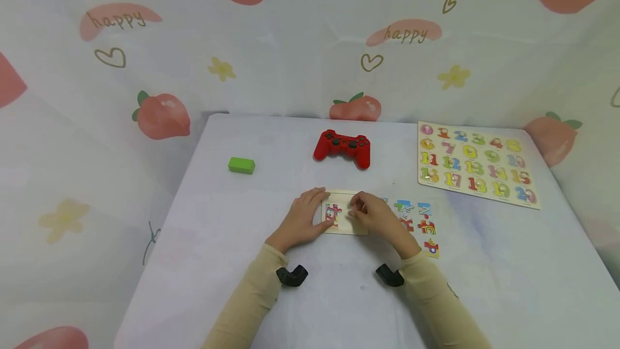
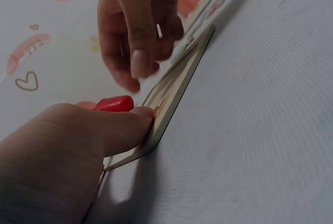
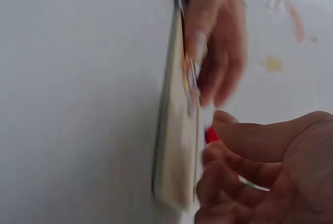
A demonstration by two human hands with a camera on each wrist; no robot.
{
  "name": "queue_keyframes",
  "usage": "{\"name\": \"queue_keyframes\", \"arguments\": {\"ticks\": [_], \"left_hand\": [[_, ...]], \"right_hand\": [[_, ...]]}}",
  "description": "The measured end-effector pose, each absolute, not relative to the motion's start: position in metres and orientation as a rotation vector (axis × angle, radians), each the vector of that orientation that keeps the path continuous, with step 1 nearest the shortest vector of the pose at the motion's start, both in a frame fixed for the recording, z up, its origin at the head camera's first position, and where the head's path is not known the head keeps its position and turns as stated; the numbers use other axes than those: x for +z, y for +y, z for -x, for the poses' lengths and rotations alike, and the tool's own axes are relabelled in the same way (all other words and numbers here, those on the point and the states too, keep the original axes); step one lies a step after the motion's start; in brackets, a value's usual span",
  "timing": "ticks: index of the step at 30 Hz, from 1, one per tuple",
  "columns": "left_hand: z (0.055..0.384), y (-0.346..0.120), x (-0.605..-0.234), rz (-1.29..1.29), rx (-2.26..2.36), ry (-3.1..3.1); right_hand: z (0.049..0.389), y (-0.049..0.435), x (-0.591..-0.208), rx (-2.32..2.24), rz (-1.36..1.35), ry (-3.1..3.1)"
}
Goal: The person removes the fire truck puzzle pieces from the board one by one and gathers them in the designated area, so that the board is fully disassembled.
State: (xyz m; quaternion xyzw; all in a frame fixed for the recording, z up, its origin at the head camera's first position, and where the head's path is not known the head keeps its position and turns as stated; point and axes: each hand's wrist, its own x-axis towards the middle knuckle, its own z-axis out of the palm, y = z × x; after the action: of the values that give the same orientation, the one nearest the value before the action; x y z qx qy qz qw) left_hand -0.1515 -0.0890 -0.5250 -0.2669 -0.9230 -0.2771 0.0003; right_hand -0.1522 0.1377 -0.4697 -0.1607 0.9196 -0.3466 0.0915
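A small wooden puzzle tray (image 1: pixel 345 225) lies flat at the table's middle. A red cartoon jigsaw piece (image 1: pixel 332 212) sits at its left end. My left hand (image 1: pixel 302 221) rests over the tray's left end. Its thumb presses on the piece and tray, as the right wrist view shows; its other fingers lie along the far left side. Just above the tray's right part, my right hand (image 1: pixel 377 217) hangs with fingers loosely bent, and I see nothing between them. Beside it, several letter jigsaw pieces (image 1: pixel 427 227) lie to the right, some hidden by the right hand.
A red game controller (image 1: pixel 343 147) lies behind the tray. At the back left is a green block (image 1: pixel 241 165). A number puzzle board (image 1: pixel 477 163) lies at the back right. Printed cloth (image 1: pixel 290 69) hangs behind the white table (image 1: pixel 194 263).
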Motion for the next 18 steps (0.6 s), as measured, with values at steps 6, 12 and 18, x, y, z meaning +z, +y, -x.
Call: {"name": "queue_keyframes", "arguments": {"ticks": [6,12,18], "left_hand": [[0.152,-0.091,-0.524,0.856,-0.881,-2.893],[0.152,-0.090,-0.523,0.859,-0.912,-2.901],[0.152,-0.090,-0.521,0.856,-0.904,-2.921]], "right_hand": [[0.153,0.112,-0.475,-0.945,0.528,2.709],[0.155,0.105,-0.476,-0.916,0.556,2.739],[0.164,0.107,-0.476,-1.000,0.450,2.679]]}}
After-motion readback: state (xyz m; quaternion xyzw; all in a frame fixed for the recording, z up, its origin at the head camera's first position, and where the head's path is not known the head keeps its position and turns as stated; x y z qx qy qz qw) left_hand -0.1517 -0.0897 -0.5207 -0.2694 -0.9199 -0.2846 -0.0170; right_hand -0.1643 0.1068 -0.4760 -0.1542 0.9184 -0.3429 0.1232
